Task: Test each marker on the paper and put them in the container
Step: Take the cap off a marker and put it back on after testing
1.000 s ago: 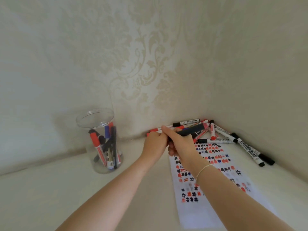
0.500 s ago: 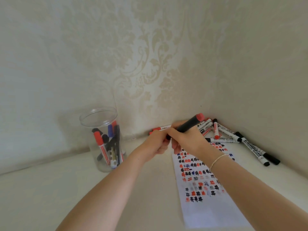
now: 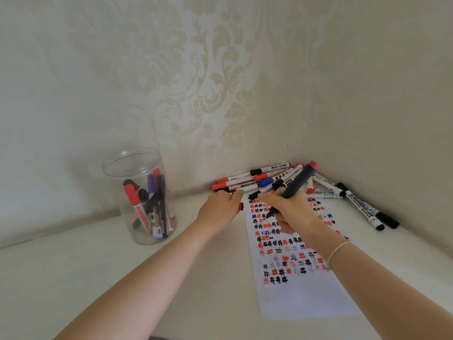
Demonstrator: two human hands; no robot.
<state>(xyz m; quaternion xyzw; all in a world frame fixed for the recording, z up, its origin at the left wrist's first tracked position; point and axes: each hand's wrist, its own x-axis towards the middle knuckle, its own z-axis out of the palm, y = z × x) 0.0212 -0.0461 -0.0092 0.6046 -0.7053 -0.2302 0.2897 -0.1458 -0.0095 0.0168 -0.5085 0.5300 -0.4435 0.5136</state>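
My right hand (image 3: 293, 213) grips a dark marker with a red end (image 3: 297, 184), tilted with its uncapped tip touching the paper (image 3: 306, 299) near the top rows of marks. The paper is a white strip covered with red, black and blue hash marks. My left hand (image 3: 220, 209) rests curled at the paper's top left corner, and a small red piece, apparently the cap, shows at its fingers. A clear plastic container (image 3: 115, 168) stands to the left and holds several markers.
A pile of several red, black and blue capped markers (image 3: 257, 179) lies in the wall corner behind my hands. More black-capped markers (image 3: 362, 209) lie along the right wall. Patterned walls close in the white surface at the back and right.
The marker was lifted from the pile, uncapped between both hands, and its tip came down onto the paper. My left hand drew slightly left, away from the marker.
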